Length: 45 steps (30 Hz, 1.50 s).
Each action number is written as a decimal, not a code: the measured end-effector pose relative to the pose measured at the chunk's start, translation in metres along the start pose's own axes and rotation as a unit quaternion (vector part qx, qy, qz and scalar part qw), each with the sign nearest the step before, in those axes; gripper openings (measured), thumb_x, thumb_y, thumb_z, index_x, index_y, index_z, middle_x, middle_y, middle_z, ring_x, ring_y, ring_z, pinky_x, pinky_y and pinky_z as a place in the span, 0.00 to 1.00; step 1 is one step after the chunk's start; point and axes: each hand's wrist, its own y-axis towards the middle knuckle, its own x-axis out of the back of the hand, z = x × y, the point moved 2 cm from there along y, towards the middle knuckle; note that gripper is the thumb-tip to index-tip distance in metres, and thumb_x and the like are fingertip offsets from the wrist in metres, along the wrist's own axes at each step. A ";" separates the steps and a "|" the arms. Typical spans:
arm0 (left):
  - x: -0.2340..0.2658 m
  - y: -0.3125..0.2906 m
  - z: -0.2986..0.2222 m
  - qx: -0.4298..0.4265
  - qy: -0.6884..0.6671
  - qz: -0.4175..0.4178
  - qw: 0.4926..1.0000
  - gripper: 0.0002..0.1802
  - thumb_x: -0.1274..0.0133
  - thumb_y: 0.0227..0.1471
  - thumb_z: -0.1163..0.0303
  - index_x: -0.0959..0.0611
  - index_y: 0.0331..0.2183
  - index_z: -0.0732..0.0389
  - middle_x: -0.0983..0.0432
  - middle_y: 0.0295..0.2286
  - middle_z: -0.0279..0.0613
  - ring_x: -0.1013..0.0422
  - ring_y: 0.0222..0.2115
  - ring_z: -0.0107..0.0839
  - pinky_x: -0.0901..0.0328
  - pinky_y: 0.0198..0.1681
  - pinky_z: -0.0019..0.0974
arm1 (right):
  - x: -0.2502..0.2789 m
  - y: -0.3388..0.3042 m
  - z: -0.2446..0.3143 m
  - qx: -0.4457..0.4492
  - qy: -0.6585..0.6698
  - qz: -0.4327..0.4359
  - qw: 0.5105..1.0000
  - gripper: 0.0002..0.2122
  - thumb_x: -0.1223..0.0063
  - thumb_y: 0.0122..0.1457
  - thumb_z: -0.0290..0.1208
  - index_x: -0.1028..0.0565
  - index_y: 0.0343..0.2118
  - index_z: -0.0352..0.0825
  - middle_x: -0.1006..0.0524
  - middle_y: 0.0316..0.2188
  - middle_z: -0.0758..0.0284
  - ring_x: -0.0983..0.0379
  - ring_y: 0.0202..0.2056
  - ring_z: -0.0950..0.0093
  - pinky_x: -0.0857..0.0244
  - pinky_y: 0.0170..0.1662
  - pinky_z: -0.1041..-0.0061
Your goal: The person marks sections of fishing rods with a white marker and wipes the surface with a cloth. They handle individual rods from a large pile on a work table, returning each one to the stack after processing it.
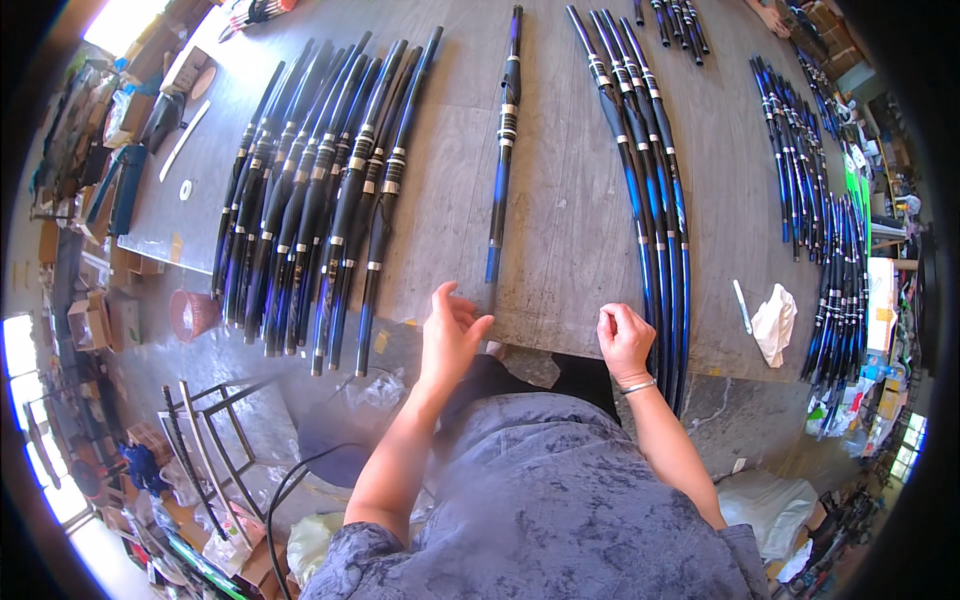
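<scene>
My left hand [452,335] is at the table's near edge, palm turned inward, its fingers loosely bent and apart, with nothing in it. Just beyond its fingertips lies the lower end of a single black and blue fishing rod [507,125], stretched lengthwise down the middle. My right hand [627,342] is curled closed; whatever its fingers may hold is hidden. Beside it, several similar fishing rods [655,190] lie side by side, their lower ends passing over the near edge. To the left, a larger row of fishing rods [320,170] lies close together, partly overlapping.
Further bundles of rods [790,150] [840,300] lie at the right. A crumpled pale cloth [773,325] and a thin white stick [742,305] rest near the right edge. A white ring [185,190] sits far left. Below stand a pink basket [193,315] and a metal frame [235,440].
</scene>
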 end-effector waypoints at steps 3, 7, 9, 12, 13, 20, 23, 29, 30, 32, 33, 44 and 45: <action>0.000 0.000 -0.001 -0.003 -0.002 0.000 1.000 0.35 0.36 0.43 0.78 0.36 0.51 0.66 0.26 0.30 0.43 0.30 0.25 0.25 0.32 0.29 0.27 | 0.000 0.000 0.000 -0.006 0.003 0.003 1.000 0.03 0.45 0.51 0.24 0.28 0.27 0.37 0.26 0.22 0.65 0.27 0.23 0.63 0.35 0.25 0.68; 0.001 -0.001 0.001 -0.004 -0.006 -0.001 1.000 0.34 0.36 0.43 0.78 0.35 0.50 0.66 0.26 0.30 0.43 0.30 0.25 0.24 0.32 0.29 0.27 | 0.000 0.000 0.001 -0.009 0.003 0.006 1.000 0.03 0.45 0.51 0.24 0.28 0.28 0.37 0.25 0.22 0.65 0.27 0.23 0.63 0.35 0.26 0.68; 0.000 -0.001 0.002 0.001 -0.011 -0.001 1.000 0.34 0.36 0.43 0.78 0.35 0.50 0.66 0.26 0.30 0.43 0.30 0.25 0.24 0.32 0.29 0.27 | 0.000 0.000 0.002 -0.009 0.003 0.006 1.000 0.03 0.45 0.51 0.23 0.28 0.28 0.37 0.25 0.22 0.65 0.26 0.23 0.63 0.35 0.26 0.68; 0.000 0.000 0.002 -0.001 -0.005 0.000 1.000 0.34 0.36 0.43 0.78 0.34 0.50 0.66 0.26 0.30 0.42 0.30 0.24 0.24 0.32 0.28 0.26 | -0.001 0.000 0.001 -0.008 0.003 0.002 1.000 0.03 0.45 0.51 0.23 0.28 0.28 0.37 0.25 0.22 0.65 0.26 0.23 0.63 0.34 0.26 0.68; 0.000 0.000 0.001 -0.001 -0.004 0.001 1.000 0.33 0.36 0.43 0.77 0.34 0.50 0.66 0.26 0.29 0.42 0.30 0.24 0.23 0.32 0.28 0.26 | -0.001 0.000 0.002 -0.008 0.001 0.000 1.000 0.04 0.45 0.51 0.23 0.28 0.28 0.37 0.25 0.22 0.64 0.26 0.24 0.63 0.34 0.26 0.68; -0.001 0.000 0.001 0.004 0.001 0.008 1.000 0.32 0.35 0.43 0.76 0.33 0.49 0.65 0.25 0.29 0.41 0.31 0.23 0.23 0.33 0.28 0.27 | -0.001 0.000 0.003 -0.007 -0.003 -0.005 1.000 0.04 0.45 0.50 0.23 0.28 0.28 0.37 0.26 0.21 0.63 0.26 0.23 0.62 0.34 0.26 0.69; -0.003 0.000 0.000 -0.015 0.026 0.002 1.000 0.33 0.35 0.42 0.76 0.33 0.49 0.65 0.25 0.28 0.41 0.31 0.22 0.25 0.33 0.27 0.29 | -0.003 -0.001 0.002 -0.066 -0.001 0.016 0.998 0.04 0.44 0.52 0.25 0.27 0.30 0.36 0.25 0.20 0.63 0.26 0.22 0.65 0.34 0.26 0.70; -0.012 0.001 -0.011 -0.022 0.062 0.004 0.998 0.34 0.36 0.39 0.76 0.33 0.49 0.63 0.25 0.25 0.39 0.33 0.19 0.29 0.35 0.24 0.33 | -0.024 0.023 0.036 -0.188 0.263 0.149 0.935 0.12 0.44 0.59 0.33 0.28 0.42 0.32 0.22 0.27 0.64 0.24 0.28 0.76 0.29 0.31 0.77; -0.014 0.001 -0.014 -0.026 0.051 -0.004 0.998 0.34 0.36 0.39 0.76 0.33 0.49 0.63 0.25 0.24 0.39 0.33 0.19 0.29 0.35 0.24 0.34 | -0.028 0.031 0.051 -0.215 0.318 0.208 0.900 0.14 0.47 0.61 0.32 0.30 0.47 0.31 0.22 0.34 0.64 0.23 0.33 0.77 0.28 0.34 0.78; -0.021 -0.003 -0.029 -0.042 0.063 0.011 0.997 0.34 0.36 0.39 0.75 0.34 0.49 0.63 0.24 0.25 0.39 0.32 0.19 0.31 0.34 0.24 0.35 | -0.044 0.041 0.063 -0.287 0.443 0.250 0.812 0.19 0.47 0.62 0.35 0.34 0.51 0.30 0.23 0.36 0.65 0.24 0.37 0.78 0.29 0.37 0.78; -0.023 -0.005 -0.036 -0.061 0.064 0.022 0.996 0.34 0.37 0.40 0.75 0.33 0.49 0.62 0.24 0.25 0.40 0.31 0.20 0.32 0.34 0.25 0.36 | -0.049 0.046 0.071 -0.323 0.470 0.266 0.777 0.19 0.48 0.62 0.38 0.34 0.50 0.30 0.23 0.35 0.67 0.25 0.39 0.78 0.30 0.39 0.79; 0.020 0.061 -0.083 -0.336 0.257 -0.020 0.906 0.30 0.39 0.41 0.73 0.28 0.49 0.62 0.28 0.43 0.48 0.32 0.44 0.45 0.34 0.46 0.44 | -0.030 0.035 0.034 -0.186 0.374 0.151 0.896 0.10 0.51 0.64 0.36 0.32 0.33 0.34 0.32 0.19 0.73 0.34 0.20 0.83 0.36 0.24 0.80; 0.030 0.074 -0.094 -0.372 0.313 -0.059 0.872 0.32 0.39 0.42 0.73 0.29 0.51 0.58 0.31 0.46 0.48 0.34 0.48 0.46 0.37 0.51 0.46 | -0.017 0.036 0.034 -0.176 0.381 0.175 0.890 0.09 0.51 0.63 0.35 0.32 0.33 0.35 0.33 0.20 0.73 0.34 0.20 0.83 0.36 0.25 0.80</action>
